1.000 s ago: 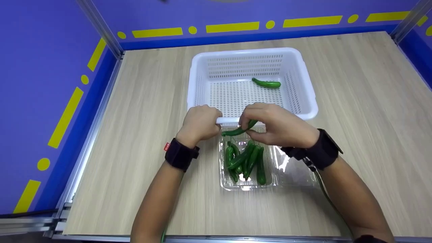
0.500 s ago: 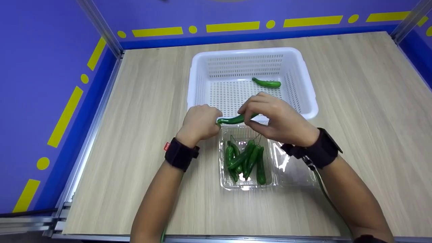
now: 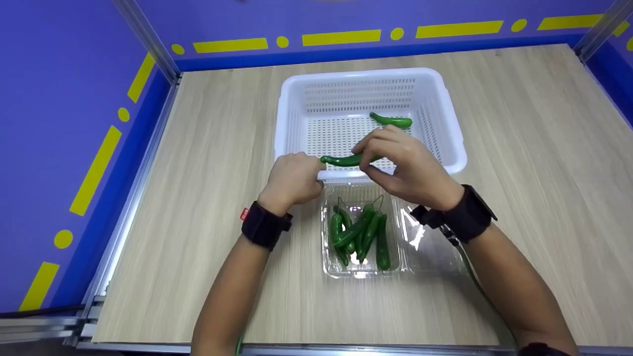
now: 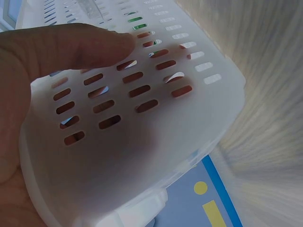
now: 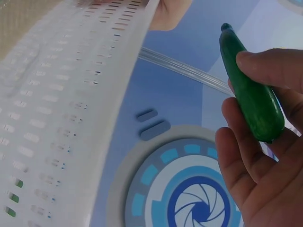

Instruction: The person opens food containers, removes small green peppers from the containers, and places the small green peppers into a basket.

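One green pepper (image 3: 391, 121) is already lain in the far right part of the white basket (image 3: 447, 123). A second pepper (image 3: 346, 160) is pinched between the thumb and curled fingers of the right hand (image 3: 403, 163) and is held over the basket's near rim, not yet released. The near left rim of the basket is gripped by the curled left hand (image 3: 292, 180). About six peppers (image 3: 361, 235) are left in the clear plastic tray (image 3: 331, 267), set on the worktop (image 3: 519, 148) just near of the basket. The work is judged to be at an early stage.
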Action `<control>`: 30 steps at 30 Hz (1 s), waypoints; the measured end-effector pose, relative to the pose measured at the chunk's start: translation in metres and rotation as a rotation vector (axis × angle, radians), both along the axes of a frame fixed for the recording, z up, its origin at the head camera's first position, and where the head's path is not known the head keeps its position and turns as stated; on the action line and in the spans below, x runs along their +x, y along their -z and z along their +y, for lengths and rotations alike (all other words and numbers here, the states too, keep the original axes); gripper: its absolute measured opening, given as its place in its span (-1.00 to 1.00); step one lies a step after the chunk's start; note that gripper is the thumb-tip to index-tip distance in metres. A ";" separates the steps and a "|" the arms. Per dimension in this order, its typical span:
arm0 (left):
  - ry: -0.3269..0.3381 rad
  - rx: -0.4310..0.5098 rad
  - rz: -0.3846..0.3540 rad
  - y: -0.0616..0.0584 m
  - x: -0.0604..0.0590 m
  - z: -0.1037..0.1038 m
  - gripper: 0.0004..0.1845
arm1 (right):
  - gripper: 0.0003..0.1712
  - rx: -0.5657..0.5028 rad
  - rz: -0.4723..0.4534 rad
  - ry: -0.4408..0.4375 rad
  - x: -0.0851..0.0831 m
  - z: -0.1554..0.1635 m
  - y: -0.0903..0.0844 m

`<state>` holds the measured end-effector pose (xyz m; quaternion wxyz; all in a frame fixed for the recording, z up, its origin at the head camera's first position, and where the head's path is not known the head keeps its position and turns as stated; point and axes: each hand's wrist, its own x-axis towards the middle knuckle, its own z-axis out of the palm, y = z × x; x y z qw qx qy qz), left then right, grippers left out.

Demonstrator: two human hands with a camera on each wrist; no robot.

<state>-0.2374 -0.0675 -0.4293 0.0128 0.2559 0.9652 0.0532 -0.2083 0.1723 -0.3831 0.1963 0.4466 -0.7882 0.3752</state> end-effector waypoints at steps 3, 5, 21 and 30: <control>0.007 0.020 0.001 0.001 0.000 0.000 -0.85 | -0.80 -0.014 -0.002 0.022 -0.002 0.000 0.001; 0.007 0.030 0.001 0.002 0.000 0.000 -0.88 | -0.80 -0.019 -0.009 0.033 -0.004 0.000 0.003; -0.002 0.023 -0.046 -0.002 0.000 -0.001 -0.94 | -0.79 -0.007 -0.045 0.057 -0.008 0.005 0.004; 0.004 0.017 -0.034 -0.002 0.000 0.000 -0.93 | -0.78 0.009 -0.060 0.051 -0.011 0.008 0.004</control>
